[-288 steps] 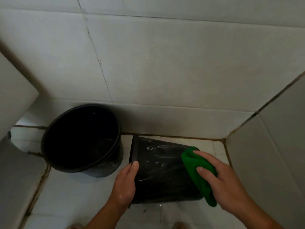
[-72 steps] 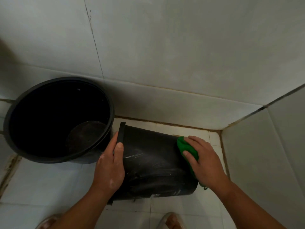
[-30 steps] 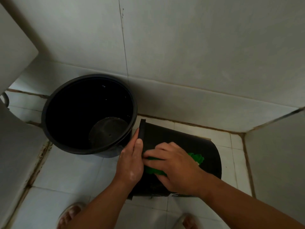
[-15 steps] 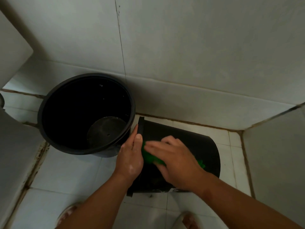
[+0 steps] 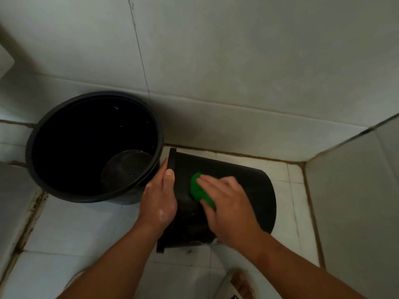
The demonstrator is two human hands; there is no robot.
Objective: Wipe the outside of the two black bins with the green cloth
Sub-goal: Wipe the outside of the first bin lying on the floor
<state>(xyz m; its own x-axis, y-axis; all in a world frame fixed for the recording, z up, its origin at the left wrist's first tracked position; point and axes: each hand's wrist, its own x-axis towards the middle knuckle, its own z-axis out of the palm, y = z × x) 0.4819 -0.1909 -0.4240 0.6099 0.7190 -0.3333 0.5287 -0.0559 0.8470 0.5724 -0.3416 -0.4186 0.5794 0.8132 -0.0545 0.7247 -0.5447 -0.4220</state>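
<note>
A person is wiping a tipped black bin (image 5: 263,197) that is lying on its side on the tiled floor (image 5: 75,229). The motion-blurred right hand (image 5: 226,203) is pressing the green cloth (image 5: 197,187) onto the tipped bin's upper side, fingers curling over it. The left hand (image 5: 158,199) is steadying the tipped bin's rim, its grip closing round the edge. A second black bin (image 5: 90,199) is standing upright just beside the tipped bin's mouth.

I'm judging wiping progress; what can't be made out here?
Head view:
1. Tipped black plastic bin: underside faces the floor.
2. Green cloth: mostly under the blurred right hand; grip unclear.
3. Upright round black bin: outer wall mostly hidden below its rim.
</note>
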